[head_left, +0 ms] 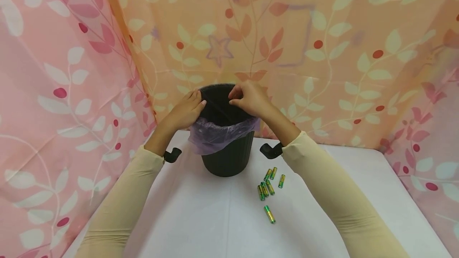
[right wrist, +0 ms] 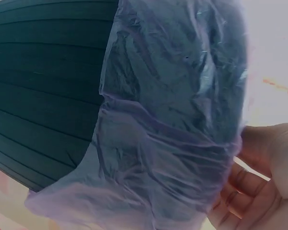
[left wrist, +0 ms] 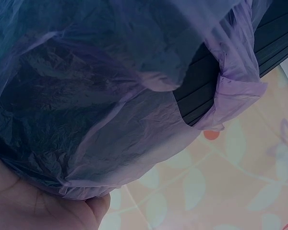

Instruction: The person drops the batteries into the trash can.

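A black ribbed trash bin [head_left: 227, 162] stands upright on the white table. A thin purple plastic bag [head_left: 224, 134] lines it, its edge folded down over the front of the rim. My left hand [head_left: 186, 110] grips the bag at the left of the rim, thumb toward the inside. At the right rim, my right hand [head_left: 251, 98] holds the bag's edge between curled fingers and thumb. The right wrist view has the bag [right wrist: 168, 115] draped over the bin's outer wall [right wrist: 43, 91]. Bag folds partly hide the left fingers [left wrist: 98, 206] in the left wrist view.
Several green and yellow batteries [head_left: 269, 214] lie loose on the white table [head_left: 201, 218], right of and in front of the bin. Floral cloth [head_left: 251, 31] hangs behind and at both sides. Black curved pieces [head_left: 271, 151] stick out at both wrists.
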{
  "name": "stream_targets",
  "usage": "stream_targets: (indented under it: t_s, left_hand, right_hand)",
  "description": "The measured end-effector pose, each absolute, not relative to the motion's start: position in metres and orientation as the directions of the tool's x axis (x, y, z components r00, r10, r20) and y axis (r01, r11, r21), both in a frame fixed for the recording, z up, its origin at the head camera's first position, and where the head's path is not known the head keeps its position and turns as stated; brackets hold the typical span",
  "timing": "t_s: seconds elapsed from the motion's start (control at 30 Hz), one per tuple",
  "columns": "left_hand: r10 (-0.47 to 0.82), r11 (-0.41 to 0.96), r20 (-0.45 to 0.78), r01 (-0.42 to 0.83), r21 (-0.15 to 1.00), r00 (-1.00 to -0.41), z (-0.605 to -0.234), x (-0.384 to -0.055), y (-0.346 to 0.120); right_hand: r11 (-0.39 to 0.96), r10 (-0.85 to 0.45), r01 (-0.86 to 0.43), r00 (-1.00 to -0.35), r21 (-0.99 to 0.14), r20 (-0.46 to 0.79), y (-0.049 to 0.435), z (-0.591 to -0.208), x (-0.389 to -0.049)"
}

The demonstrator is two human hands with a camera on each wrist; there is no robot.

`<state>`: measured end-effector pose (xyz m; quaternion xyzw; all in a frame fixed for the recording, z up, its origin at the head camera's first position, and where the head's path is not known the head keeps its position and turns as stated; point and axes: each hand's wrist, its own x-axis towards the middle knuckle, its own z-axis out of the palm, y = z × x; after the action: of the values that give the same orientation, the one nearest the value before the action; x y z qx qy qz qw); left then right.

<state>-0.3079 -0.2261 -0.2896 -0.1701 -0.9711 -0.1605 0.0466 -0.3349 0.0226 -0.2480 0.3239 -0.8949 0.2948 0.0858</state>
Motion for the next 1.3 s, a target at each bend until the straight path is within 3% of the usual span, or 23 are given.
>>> stream_targets:
  t_s: [0.27, 0.67, 1.3]
  left_hand:
    - [0.311, 0.893, 0.149, 0.342, 0.292, -0.939, -0.291, -0.307, -0.228]
    - [0.314, 0.892, 0.139, 0.342, 0.297, -0.939, -0.289, -0.308, -0.225]
    - [0.305, 0.892, 0.140, 0.334, 0.305, -0.942, -0.291, -0.309, -0.226]
  right_hand:
    - [0.616, -0.515, -0.617, -0.786, -0.489, 0.344, 0.039, -0.246, -0.315]
    - [0.507, -0.489, -0.666, -0.745, -0.547, 0.454, 0.072, -0.260, -0.283]
    - [0.514, -0.474, -0.661, -0.750, -0.546, 0.462, 0.109, -0.298, -0.249]
